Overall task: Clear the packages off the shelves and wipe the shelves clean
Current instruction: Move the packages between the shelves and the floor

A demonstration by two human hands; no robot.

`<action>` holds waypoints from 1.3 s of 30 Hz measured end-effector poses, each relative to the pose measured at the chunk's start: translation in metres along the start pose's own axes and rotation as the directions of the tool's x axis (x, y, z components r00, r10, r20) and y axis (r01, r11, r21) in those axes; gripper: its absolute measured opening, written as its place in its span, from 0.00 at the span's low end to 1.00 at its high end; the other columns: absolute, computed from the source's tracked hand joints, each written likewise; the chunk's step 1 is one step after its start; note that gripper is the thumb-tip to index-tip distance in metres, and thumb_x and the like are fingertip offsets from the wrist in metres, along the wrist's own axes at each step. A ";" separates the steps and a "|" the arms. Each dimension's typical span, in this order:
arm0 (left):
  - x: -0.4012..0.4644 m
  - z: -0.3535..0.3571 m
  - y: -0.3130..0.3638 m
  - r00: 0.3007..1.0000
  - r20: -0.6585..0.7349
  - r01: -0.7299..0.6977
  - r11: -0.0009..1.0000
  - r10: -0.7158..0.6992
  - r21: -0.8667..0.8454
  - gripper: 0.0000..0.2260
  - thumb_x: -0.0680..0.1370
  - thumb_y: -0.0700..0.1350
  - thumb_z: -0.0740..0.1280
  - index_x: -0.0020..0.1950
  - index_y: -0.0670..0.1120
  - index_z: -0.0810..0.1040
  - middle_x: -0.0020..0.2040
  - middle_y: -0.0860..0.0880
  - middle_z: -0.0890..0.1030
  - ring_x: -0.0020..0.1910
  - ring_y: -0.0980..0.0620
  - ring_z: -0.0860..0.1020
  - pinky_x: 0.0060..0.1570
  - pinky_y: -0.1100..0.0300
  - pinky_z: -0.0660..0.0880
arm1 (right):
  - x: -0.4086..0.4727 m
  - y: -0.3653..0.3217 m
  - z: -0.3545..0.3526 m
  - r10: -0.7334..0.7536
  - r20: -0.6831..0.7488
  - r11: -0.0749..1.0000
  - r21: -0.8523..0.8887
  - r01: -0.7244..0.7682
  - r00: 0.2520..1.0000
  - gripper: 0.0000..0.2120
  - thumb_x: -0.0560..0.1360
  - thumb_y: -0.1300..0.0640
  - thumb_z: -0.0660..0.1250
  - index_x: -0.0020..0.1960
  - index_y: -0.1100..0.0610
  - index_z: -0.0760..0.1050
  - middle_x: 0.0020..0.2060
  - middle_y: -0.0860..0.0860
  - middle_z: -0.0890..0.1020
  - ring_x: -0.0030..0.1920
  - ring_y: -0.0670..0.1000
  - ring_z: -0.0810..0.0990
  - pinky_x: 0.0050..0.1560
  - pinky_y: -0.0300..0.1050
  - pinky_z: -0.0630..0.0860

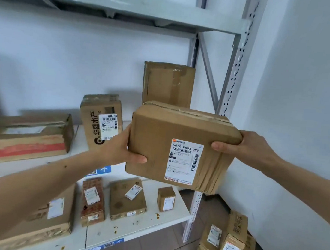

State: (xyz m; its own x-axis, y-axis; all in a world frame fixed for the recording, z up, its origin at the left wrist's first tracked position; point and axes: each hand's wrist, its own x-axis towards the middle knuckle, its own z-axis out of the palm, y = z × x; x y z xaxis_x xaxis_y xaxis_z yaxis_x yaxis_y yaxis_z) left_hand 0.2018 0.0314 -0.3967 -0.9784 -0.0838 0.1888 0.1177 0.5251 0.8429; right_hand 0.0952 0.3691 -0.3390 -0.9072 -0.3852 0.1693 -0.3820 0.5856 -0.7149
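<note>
- The left hand [122, 148] clasped the near left edge of the labelled carton [180, 145], thumb curled over the front face and fingers hidden behind it; the right hand [242, 145] clamped the upper right corner, fingers wrapped over the top edge.
- A hand on each opposite side made sense, I judged: the carton was broad and bulging along its right edge, so one hand would have let it twist.
- The carton hung in the air, tilted, its shipping label facing the camera, in front of the middle shelf [81, 142] at its right end and touching nothing but the hands.
- Behind it a tall carton [169, 83] stood upright against the wall, and to the left a printed carton [100, 118] stood on end near a flat red-striped carton [25, 136].
- The lower shelf [129, 229] carried several smaller packages and brownish specks, which is what the wiping would be for.
- A floor pile of cartons [228, 244] sat just right of the rack [236, 71], probably the drop-off spot, close enough to save steps.
- Most packages remained shelved, so clearing looked early.
</note>
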 end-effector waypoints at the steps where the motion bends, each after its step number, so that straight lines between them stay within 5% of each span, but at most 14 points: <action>1: -0.007 -0.009 0.006 1.000 -0.029 0.005 1.000 -0.004 0.005 0.44 0.64 0.41 0.82 0.71 0.60 0.61 0.63 0.60 0.76 0.60 0.64 0.76 0.54 0.65 0.77 | -0.001 -0.011 -0.003 -0.026 -0.011 1.000 0.000 0.026 1.000 0.39 0.54 0.29 0.74 0.58 0.49 0.80 0.48 0.42 0.82 0.49 0.40 0.78 0.42 0.36 0.73; 5: -0.038 -0.056 0.037 0.985 -0.173 0.003 0.997 0.010 0.072 0.44 0.62 0.45 0.83 0.71 0.57 0.63 0.62 0.58 0.77 0.62 0.57 0.76 0.60 0.53 0.76 | -0.006 -0.066 -0.011 -0.142 -0.033 0.990 0.012 0.142 0.989 0.37 0.54 0.29 0.74 0.57 0.47 0.80 0.48 0.40 0.82 0.48 0.39 0.78 0.42 0.35 0.72; 12: -0.091 -0.151 0.091 0.947 -0.278 -0.130 0.984 0.160 0.125 0.45 0.63 0.44 0.83 0.73 0.59 0.62 0.61 0.63 0.77 0.61 0.63 0.76 0.57 0.61 0.75 | -0.019 -0.176 -0.012 -0.326 -0.072 0.942 0.056 0.331 0.942 0.32 0.56 0.30 0.75 0.53 0.47 0.81 0.46 0.41 0.84 0.49 0.40 0.80 0.43 0.35 0.73; 17: -0.133 -0.230 0.120 0.917 -0.319 -0.196 0.967 0.241 0.165 0.43 0.66 0.39 0.81 0.73 0.55 0.61 0.64 0.58 0.76 0.62 0.62 0.76 0.55 0.64 0.76 | -0.029 -0.262 0.005 -0.430 -0.134 0.891 0.100 0.444 0.893 0.28 0.57 0.30 0.74 0.50 0.44 0.81 0.47 0.42 0.85 0.49 0.45 0.83 0.45 0.41 0.76; 23: -0.187 -0.342 0.144 0.895 -0.324 -0.231 0.939 0.307 0.254 0.47 0.62 0.47 0.82 0.74 0.57 0.60 0.66 0.57 0.76 0.65 0.56 0.75 0.62 0.51 0.76 | -0.043 -0.368 0.045 -0.499 -0.237 0.828 0.153 0.539 0.834 0.25 0.57 0.29 0.72 0.44 0.46 0.79 0.46 0.44 0.84 0.50 0.48 0.82 0.57 0.52 0.78; 27: -0.220 -0.415 0.157 0.863 -0.373 -0.227 0.921 0.341 0.317 0.43 0.66 0.41 0.81 0.74 0.57 0.61 0.64 0.58 0.76 0.62 0.60 0.77 0.58 0.56 0.78 | -0.038 -0.437 0.077 -0.526 -0.278 0.788 0.195 0.584 0.804 0.33 0.55 0.25 0.73 0.48 0.48 0.80 0.48 0.45 0.84 0.52 0.49 0.82 0.57 0.53 0.78; 30: -0.235 -0.467 0.165 0.840 -0.414 -0.208 0.914 0.349 0.349 0.44 0.66 0.41 0.81 0.74 0.56 0.60 0.65 0.56 0.76 0.62 0.58 0.77 0.57 0.55 0.79 | -0.029 -0.490 0.098 -0.536 -0.321 0.755 0.232 0.613 0.781 0.26 0.61 0.28 0.73 0.47 0.46 0.79 0.49 0.45 0.83 0.53 0.50 0.81 0.58 0.54 0.78; 39: -0.246 -0.584 0.167 0.693 -0.593 -0.245 0.908 0.409 0.339 0.46 0.63 0.40 0.82 0.75 0.54 0.62 0.63 0.54 0.78 0.61 0.55 0.78 0.59 0.53 0.77 | 0.007 -0.624 0.149 -0.579 -0.367 0.652 0.329 0.683 0.729 0.19 0.67 0.32 0.72 0.50 0.44 0.79 0.51 0.43 0.83 0.51 0.45 0.81 0.41 0.43 0.76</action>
State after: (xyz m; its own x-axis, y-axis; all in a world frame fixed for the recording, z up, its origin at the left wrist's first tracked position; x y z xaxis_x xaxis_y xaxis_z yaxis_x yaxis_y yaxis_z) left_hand 0.5618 -0.3547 -0.0079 -0.5297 -0.3458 0.7745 0.2890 0.7849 0.5481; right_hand 0.3535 -0.1051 0.0075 -0.5046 -0.3579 0.7857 -0.8109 -0.1159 -0.5736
